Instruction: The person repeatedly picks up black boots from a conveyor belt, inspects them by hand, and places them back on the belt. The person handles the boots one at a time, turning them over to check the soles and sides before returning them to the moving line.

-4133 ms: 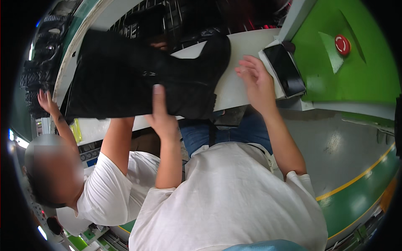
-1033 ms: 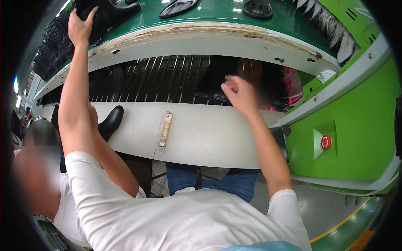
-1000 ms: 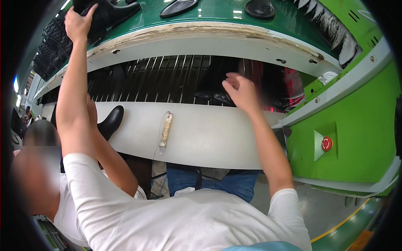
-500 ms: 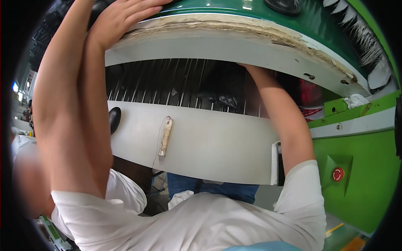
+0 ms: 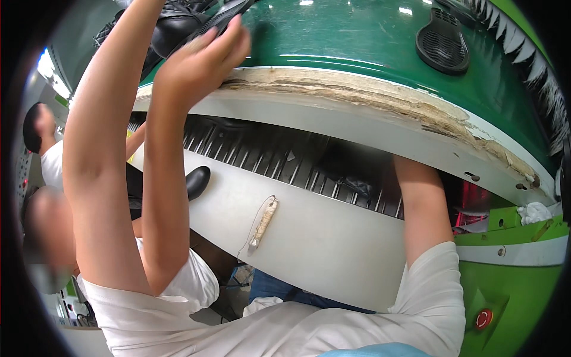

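Note:
My left arm (image 5: 98, 178) stretches up past the frame's top edge, so its hand is out of view. My right forearm (image 5: 422, 184) reaches under the counter's pale, worn front edge (image 5: 333, 89); the hand is hidden there. Next to my left arm, a co-worker's hand (image 5: 193, 68), slightly blurred, holds a black shoe sole (image 5: 226, 16) over the green surface (image 5: 333, 35). Another black sole (image 5: 443, 44) lies on that surface at the right. Black shoes (image 5: 175, 30) are crowded at the upper left.
Below the counter runs a rack of metal bars (image 5: 285, 169). A tape-wrapped stick (image 5: 263, 223) with a thin wire lies on the white panel (image 5: 333, 250). A black shoe (image 5: 198, 181) is at its left. White bristles (image 5: 535, 65) and a red button (image 5: 483, 319) are right.
The view has shifted, showing more green surface. The co-worker's hand has moved, and a black sole now shows in it. My right arm is deeper under the counter edge.

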A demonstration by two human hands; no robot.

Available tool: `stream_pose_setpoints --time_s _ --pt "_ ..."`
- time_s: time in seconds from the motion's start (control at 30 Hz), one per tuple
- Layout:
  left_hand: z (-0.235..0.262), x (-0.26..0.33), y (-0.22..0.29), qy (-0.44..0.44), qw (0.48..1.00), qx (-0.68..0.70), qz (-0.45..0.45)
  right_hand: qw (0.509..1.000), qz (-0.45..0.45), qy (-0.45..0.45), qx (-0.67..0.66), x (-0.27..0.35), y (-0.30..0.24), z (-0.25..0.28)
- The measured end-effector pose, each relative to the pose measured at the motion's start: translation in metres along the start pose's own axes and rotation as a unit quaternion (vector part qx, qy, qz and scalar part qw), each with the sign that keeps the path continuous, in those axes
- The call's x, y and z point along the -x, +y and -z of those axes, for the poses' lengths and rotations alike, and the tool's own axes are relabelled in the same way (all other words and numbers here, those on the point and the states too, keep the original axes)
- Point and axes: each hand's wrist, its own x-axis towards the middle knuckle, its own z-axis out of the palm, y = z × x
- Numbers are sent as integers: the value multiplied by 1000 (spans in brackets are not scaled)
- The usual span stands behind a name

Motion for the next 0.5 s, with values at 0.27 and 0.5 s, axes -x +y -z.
stream_pose_setpoints --time_s 0.27,0.5 --pt "-3 -17 -73 -134 903 345 220 982 37 -178 -43 44 -21 32" --pt "52 8 -88 -85 970 191 126 948 28 -268 -167 150 -102 40"
